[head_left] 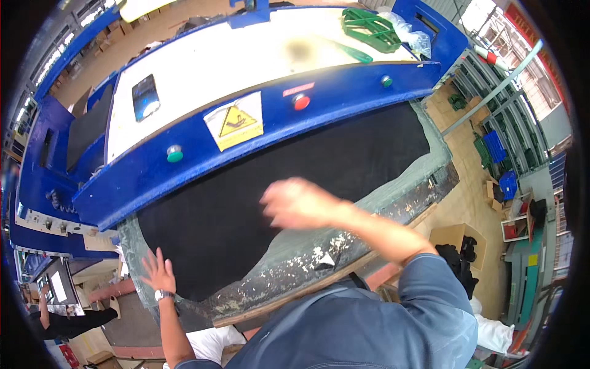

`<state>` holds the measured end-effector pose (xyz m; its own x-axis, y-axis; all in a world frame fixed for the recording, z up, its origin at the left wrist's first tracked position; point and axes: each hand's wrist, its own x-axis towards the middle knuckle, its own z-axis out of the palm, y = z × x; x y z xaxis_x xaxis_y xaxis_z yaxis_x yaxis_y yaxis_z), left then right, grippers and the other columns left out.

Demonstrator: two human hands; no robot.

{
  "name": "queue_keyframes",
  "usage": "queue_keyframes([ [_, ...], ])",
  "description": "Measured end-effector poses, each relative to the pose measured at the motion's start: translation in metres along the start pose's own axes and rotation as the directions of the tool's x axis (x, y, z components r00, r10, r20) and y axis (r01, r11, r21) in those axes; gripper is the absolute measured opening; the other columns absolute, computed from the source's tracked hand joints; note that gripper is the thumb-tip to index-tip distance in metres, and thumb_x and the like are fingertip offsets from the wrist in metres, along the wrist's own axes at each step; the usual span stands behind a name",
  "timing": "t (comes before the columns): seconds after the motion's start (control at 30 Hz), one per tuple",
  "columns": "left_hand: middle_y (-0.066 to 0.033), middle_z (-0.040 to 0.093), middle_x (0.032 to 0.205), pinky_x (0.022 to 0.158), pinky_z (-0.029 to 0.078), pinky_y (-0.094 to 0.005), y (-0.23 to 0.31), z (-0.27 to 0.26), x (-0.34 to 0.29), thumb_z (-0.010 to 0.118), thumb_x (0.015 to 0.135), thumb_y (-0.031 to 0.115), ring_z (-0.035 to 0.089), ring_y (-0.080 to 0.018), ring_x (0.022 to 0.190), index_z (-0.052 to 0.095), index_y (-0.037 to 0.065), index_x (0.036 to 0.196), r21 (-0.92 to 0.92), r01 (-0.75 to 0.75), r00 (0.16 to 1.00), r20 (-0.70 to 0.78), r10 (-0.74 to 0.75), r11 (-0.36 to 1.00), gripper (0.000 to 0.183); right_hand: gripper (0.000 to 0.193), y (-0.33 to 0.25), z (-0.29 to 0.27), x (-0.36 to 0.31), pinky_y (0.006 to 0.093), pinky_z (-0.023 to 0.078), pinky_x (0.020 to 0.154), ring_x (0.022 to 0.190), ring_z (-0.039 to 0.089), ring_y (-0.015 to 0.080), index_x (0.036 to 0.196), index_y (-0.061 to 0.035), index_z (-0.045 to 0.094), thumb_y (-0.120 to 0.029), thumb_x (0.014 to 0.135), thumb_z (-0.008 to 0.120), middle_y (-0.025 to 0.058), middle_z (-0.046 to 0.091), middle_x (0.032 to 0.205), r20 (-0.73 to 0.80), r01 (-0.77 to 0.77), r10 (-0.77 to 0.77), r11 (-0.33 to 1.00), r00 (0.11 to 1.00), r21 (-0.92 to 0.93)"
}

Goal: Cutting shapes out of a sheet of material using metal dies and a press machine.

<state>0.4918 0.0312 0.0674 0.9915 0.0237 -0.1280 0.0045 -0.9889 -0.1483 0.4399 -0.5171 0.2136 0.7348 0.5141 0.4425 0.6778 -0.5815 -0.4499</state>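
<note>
A large black sheet (pixel 233 215) with uneven, curving edges, perhaps leather or cloth, lies flat on a worn green work surface (pixel 289 264). Its far edge runs beneath the blue front beam of a press (pixel 344 98). At the sheet's left edge rests my left hand (pixel 158 270), fingers spread and a watch on the wrist. Over the middle of the sheet is my right hand (pixel 298 204), a little blurred by motion. Its fingers look loosely apart, with nothing seen in them. Whether it touches the sheet is hard to tell.
On the beam are green buttons (pixel 175 154), a red button (pixel 300 102) and a yellow warning label (pixel 236 123). A phone (pixel 145 97) and a green plastic frame (pixel 372 29) lie on its white top. To the right stands an open cardboard box (pixel 452 237) with black pieces. Another person (pixel 77 317) is at far left.
</note>
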Motion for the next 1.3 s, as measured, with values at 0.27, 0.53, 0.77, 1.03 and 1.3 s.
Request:
queue_keyframes([
  [0.27,-0.0099,0.034,0.172,0.113,0.029,-0.0823,-0.009,-0.007,-0.074,0.063,0.101,0.051,0.024,-0.0404,0.16,0.051,0.033,0.158,-0.001,0.424,0.903,0.081,-0.423,0.906,0.06,0.043,0.185,-0.329,-0.05,0.0467,0.053,0.104,0.12,0.068,0.0381,0.123,-0.0024,0.072,-0.028,0.089,0.083,0.0198,0.074,0.121,-0.495,-0.478,0.178,0.655,0.851,-0.586],
  [0.53,-0.0136,0.055,0.156,0.112,0.041,-0.068,0.174,-0.058,-0.169,0.074,0.095,0.041,0.042,-0.0411,0.15,0.071,0.021,0.137,-0.341,0.132,0.986,-0.048,-0.158,0.931,0.046,0.086,0.31,-0.403,-0.011,0.0533,0.045,0.115,0.139,0.056,0.0395,0.148,-0.007,0.061,-0.063,0.083,0.076,0.0248,0.06,0.15,-0.3,-0.566,0.556,0.401,0.775,-0.72],
  [0.77,-0.0187,0.064,0.144,0.112,0.047,-0.0556,0.183,-0.053,-0.242,0.077,0.093,0.038,0.056,-0.0405,0.137,0.075,0.017,0.129,-0.44,0.267,0.959,0.037,-0.28,0.857,0.042,0.07,0.343,-0.402,-0.016,0.052,0.049,0.107,0.127,0.065,0.0377,0.136,-0.0035,0.069,-0.052,0.087,0.077,0.0218,0.07,0.135,-0.274,-0.524,0.472,0.556,0.838,-0.645],
  [1.03,-0.0193,0.063,0.144,0.112,0.049,-0.0483,0.211,-0.057,-0.197,0.077,0.095,0.034,0.058,-0.0404,0.135,0.075,0.014,0.129,-0.385,0.032,0.982,-0.158,-0.099,0.922,0.04,0.054,0.409,-0.428,-0.038,0.0386,0.046,0.111,0.129,0.065,0.0333,0.134,-0.0004,0.069,-0.042,0.1,0.073,0.0194,0.068,0.139,-0.378,-0.375,0.155,0.686,0.913,-0.624],
  [1.3,-0.0108,0.041,0.167,0.119,0.027,-0.0761,0.236,-0.042,-0.097,0.072,0.098,0.044,0.029,-0.0373,0.159,0.068,0.021,0.14,-0.315,-0.342,0.926,-0.273,0.261,0.885,0.048,0.042,0.147,-0.276,-0.06,0.0411,0.045,0.114,0.132,0.062,0.0308,0.135,0.0043,0.067,-0.005,0.096,0.077,0.018,0.065,0.143,-0.569,-0.087,-0.138,0.933,0.811,-0.35],
])
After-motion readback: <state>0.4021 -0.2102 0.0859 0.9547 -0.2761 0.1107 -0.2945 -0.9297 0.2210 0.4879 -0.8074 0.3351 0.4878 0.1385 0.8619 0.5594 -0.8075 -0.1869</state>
